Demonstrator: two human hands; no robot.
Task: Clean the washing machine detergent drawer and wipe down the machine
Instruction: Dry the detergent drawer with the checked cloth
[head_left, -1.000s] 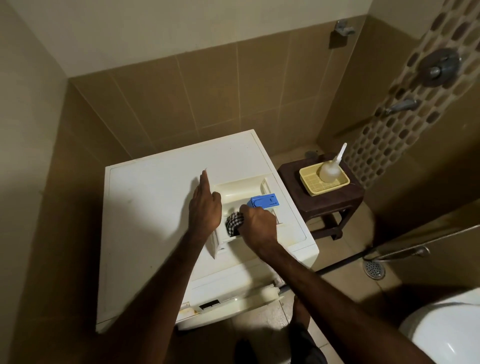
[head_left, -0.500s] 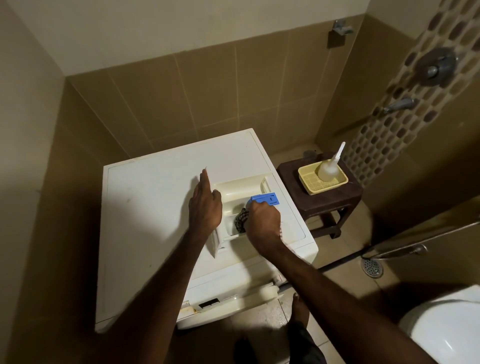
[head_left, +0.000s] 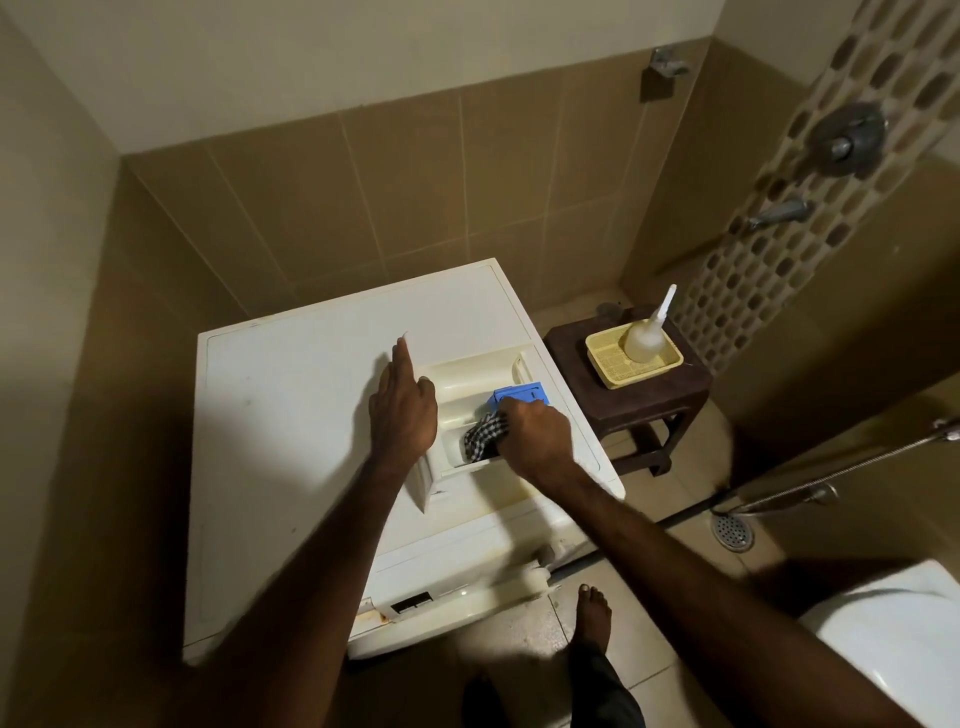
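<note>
The cream detergent drawer (head_left: 475, 379) lies on top of the white washing machine (head_left: 291, 415), at its right side. A blue insert (head_left: 522, 392) sits in the drawer's right compartment. My right hand (head_left: 535, 434) grips a black-and-white checked cloth (head_left: 483, 439) and presses it into the drawer's near compartment. My left hand (head_left: 402, 410) rests on the drawer's left edge, its index finger stretched out over the machine top and the other fingers curled at the drawer's rim.
A dark wooden stool (head_left: 631, 387) stands right of the machine with a yellow tray (head_left: 608, 366) and a nozzle bottle (head_left: 647, 338) on it. A toilet (head_left: 904, 639) is at lower right, a floor drain (head_left: 732, 532) and hose (head_left: 831, 467) near it. My bare foot (head_left: 592, 618) stands by the machine.
My right hand with the cloth slid forward inside the drawer toward the blue insert, then back a little, showing more of the cloth. My left hand stayed put.
</note>
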